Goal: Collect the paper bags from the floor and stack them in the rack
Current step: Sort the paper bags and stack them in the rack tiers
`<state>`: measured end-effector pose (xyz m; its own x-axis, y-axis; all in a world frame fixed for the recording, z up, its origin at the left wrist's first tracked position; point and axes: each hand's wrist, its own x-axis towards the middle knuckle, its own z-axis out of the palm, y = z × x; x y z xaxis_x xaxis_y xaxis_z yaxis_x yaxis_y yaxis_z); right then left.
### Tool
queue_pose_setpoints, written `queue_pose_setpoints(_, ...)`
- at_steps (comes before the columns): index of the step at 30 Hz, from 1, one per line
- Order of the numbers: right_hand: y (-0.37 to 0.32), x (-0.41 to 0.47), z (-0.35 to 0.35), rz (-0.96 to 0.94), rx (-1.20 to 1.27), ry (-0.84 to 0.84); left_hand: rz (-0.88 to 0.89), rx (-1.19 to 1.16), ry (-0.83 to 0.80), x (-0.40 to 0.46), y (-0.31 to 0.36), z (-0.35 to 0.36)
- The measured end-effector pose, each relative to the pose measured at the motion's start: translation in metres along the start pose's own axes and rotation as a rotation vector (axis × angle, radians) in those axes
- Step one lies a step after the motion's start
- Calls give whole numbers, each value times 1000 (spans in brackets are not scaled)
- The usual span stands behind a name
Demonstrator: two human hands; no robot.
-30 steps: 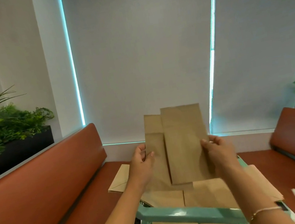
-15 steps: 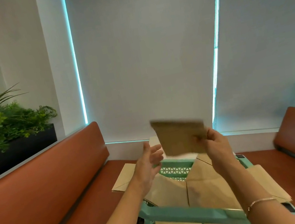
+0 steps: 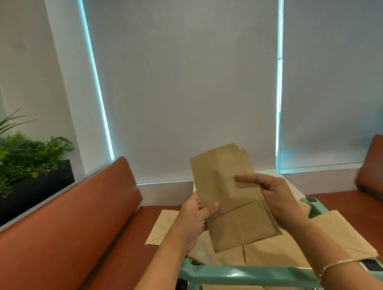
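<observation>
- Clearly midway: both hands hold up a small sheaf of paper bags (image 3: 230, 196) above the green rack (image 3: 246, 274), which already carries several flat bags (image 3: 268, 254)
- Left hand (image 3: 193, 218) pinches the sheaf's left edge at 9 o'clock; right hand (image 3: 274, 194) has thumb and fingers (image 3: 245, 180) grasping its right side
- Counted: at least two held, one loose bag (image 3: 160, 229) on the table (image 3: 336, 203) at 9 o'clock, one (image 3: 341, 233) at 4 o'clock
- No floor visible

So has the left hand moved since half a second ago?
Yes. The left hand was open and apart from the paper bag; it has closed in rightward, toward the teal window strip, and now grips the bag's left edge.
</observation>
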<state>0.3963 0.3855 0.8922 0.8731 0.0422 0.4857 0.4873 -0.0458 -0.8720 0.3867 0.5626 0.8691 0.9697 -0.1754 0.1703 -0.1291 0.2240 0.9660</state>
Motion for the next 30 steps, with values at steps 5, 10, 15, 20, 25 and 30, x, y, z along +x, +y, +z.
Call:
queue_pose_setpoints(5,8,-1,13,127,75,-119,42,-39,-46,0,1,1)
queue_pose_setpoints(10,19,15,24,361,28,-58,124,-173,108,3,13,-4)
queue_pose_setpoints(15,45,24,52,233,-648,-392,267,-226,277,11,43,-25)
queue_pose_setpoints(20,38,40,99,287,-635,-586,323,-222,380,11,58,-41)
queue_pose_setpoints(25,23,48,123,112,-776,-717,360,-239,400,5,62,-55)
queue_pose_setpoints(30,12,48,132,98,-834,-896,346,-234,446,1,60,-61)
